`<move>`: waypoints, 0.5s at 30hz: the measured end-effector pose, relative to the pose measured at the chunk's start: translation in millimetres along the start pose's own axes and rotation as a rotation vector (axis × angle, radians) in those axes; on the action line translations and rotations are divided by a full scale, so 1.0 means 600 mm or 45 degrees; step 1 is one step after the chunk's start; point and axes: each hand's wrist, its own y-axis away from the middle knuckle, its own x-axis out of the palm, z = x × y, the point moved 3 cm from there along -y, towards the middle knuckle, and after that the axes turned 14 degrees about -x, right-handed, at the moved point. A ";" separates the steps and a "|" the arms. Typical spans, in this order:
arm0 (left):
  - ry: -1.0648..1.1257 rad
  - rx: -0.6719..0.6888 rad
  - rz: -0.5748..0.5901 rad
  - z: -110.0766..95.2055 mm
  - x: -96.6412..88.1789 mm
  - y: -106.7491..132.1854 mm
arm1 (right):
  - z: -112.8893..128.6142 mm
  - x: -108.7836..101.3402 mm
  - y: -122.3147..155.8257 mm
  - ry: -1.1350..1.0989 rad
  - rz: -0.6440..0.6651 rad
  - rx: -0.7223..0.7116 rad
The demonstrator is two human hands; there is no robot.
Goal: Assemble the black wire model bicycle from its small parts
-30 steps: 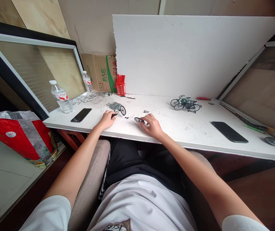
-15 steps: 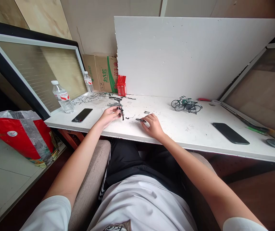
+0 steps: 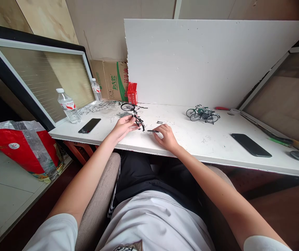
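Between the fingers of my left hand (image 3: 124, 128) is a black model bicycle frame (image 3: 139, 122), tilted above the white table. One spoked wheel (image 3: 127, 107) sits at its far end, pointing away from me. My right hand (image 3: 166, 135) pinches a loose small wheel (image 3: 152, 131), seen almost edge-on, close to the tabletop. The two hands are a short way apart, with the lower end of the frame near the loose wheel. Small dark parts (image 3: 160, 122) lie just beyond my right hand.
Finished-looking model bicycles (image 3: 203, 114) stand at the back right. Phones lie at left (image 3: 89, 125) and right (image 3: 251, 144). A water bottle (image 3: 69, 108), thin wiry sprues (image 3: 98, 106) and a red box (image 3: 132, 93) are at the back left. A white board (image 3: 204, 62) rises behind.
My left hand has moved slightly right, turning the bicycle frame so its wheel shows more broadly and its lower end comes nearer the loose wheel. My right hand has barely moved.
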 end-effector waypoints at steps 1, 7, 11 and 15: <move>-0.009 0.004 0.010 -0.001 0.003 0.001 | 0.000 0.000 0.000 -0.011 0.000 0.006; -0.036 0.042 0.022 0.000 0.012 0.005 | -0.012 0.002 0.003 -0.226 -0.198 0.216; -0.049 0.064 -0.035 0.003 0.014 0.004 | -0.021 0.007 0.000 -0.540 -0.403 0.543; -0.080 0.060 -0.143 0.010 0.017 -0.001 | -0.008 -0.006 -0.017 -0.612 -0.488 0.562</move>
